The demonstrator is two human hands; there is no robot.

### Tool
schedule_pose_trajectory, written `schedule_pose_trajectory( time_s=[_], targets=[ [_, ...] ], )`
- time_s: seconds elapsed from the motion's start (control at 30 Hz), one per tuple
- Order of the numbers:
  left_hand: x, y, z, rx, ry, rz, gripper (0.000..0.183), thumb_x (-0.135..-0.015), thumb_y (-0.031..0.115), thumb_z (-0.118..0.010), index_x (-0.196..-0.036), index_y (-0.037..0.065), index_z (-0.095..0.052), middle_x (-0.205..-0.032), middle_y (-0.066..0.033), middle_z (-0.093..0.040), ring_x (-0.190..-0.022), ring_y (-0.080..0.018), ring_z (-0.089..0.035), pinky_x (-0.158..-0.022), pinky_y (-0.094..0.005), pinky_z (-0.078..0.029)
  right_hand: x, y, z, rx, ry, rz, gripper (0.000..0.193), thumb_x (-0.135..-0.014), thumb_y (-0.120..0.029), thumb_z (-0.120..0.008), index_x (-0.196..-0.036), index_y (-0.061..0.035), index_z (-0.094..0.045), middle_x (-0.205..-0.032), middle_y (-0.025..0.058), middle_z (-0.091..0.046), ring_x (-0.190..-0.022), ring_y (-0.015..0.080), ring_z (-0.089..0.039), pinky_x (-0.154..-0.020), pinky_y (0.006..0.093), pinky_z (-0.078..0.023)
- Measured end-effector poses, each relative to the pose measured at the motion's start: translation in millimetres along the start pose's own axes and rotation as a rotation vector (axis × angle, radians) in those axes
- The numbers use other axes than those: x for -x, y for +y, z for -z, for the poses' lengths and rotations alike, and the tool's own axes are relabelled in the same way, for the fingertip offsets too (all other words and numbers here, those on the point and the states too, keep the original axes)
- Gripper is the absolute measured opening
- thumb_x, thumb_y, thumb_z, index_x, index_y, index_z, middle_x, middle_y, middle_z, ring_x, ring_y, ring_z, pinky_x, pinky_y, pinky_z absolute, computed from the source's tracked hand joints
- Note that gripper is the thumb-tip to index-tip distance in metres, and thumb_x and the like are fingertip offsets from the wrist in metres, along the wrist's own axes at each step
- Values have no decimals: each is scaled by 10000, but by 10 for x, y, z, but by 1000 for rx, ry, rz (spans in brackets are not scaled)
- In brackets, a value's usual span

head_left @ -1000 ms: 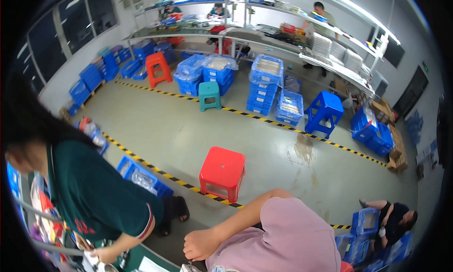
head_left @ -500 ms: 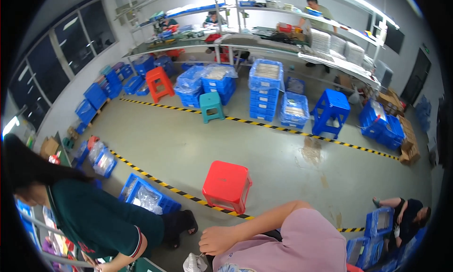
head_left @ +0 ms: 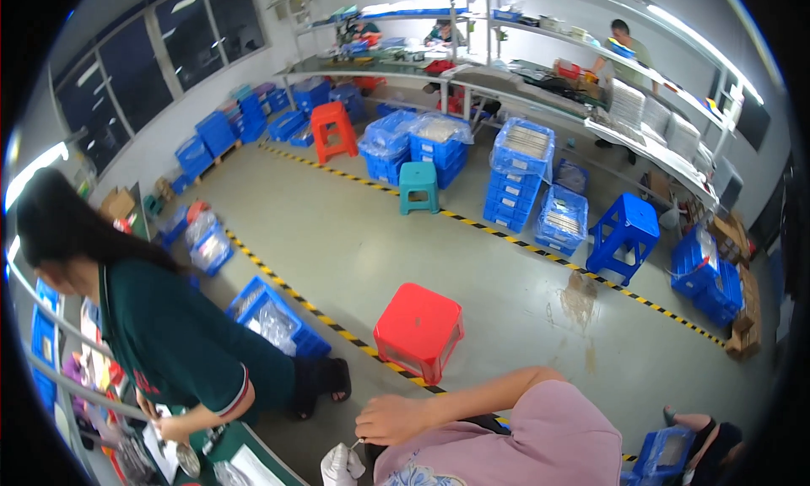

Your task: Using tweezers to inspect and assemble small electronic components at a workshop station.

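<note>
Firstly, right hand (head_left: 392, 420): bare, back uppermost, fingers curled and seemingly pinching a slim pale piece (head_left: 358, 442); fingertips hidden from view. Left hand (head_left: 340, 467): white-gloved, just below, at the piece's lower end, cut by the picture's bottom edge; whether it grasps the piece or merely touches it, cannot tell. Slim piece: located between the two hands, left of the pink shirt (head_left: 561, 431). Handling note, by judgement: a light, even pinch suits so thin an item; hands best kept close together, one steadying while the other works, with the eyes lowered, since the hands lie at the very rim of sight. Bench (head_left: 239, 435): green-topped, left of the hands, bearing white paper (head_left: 256, 467). Co-worker (head_left: 190, 342): one, dark green top, at the bench; elbow room advisable. Stool (head_left: 418, 317): red, one, beyond the right forearm.
</note>
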State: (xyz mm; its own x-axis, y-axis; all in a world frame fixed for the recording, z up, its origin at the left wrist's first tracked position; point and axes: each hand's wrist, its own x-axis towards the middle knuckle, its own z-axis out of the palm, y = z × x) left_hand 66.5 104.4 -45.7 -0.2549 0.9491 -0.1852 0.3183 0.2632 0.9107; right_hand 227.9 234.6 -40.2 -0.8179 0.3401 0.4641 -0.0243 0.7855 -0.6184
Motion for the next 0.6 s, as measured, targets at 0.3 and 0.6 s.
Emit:
schedule_pose_trajectory(
  time_s=[0.3, 0.6],
  targets=[
    [175, 472, -42, -402, 322, -596, 73, -639, 17, -553, -633, 34, -482, -654, -104, -473, -608, -294, -456, -566, -378, -377, -82, -184, 177, -1165, -485, -973, 234, -789, -242, -484, -688, -41, -551, -498, 38, -467, -440, 110, -454, -422, 257, -353],
    [388, 451, 85, 811, 218, 295, 247, -850, 237, -435, -700, 46, -479, -606, -5, -461, -514, -76, -385, -475, -226, -318, -444, -309, 78, -165, -236, 132, 92, -760, -119, -530, -697, -54, -514, -587, 24, -489, -492, 81, -446, -439, 238, -323]
  ],
)
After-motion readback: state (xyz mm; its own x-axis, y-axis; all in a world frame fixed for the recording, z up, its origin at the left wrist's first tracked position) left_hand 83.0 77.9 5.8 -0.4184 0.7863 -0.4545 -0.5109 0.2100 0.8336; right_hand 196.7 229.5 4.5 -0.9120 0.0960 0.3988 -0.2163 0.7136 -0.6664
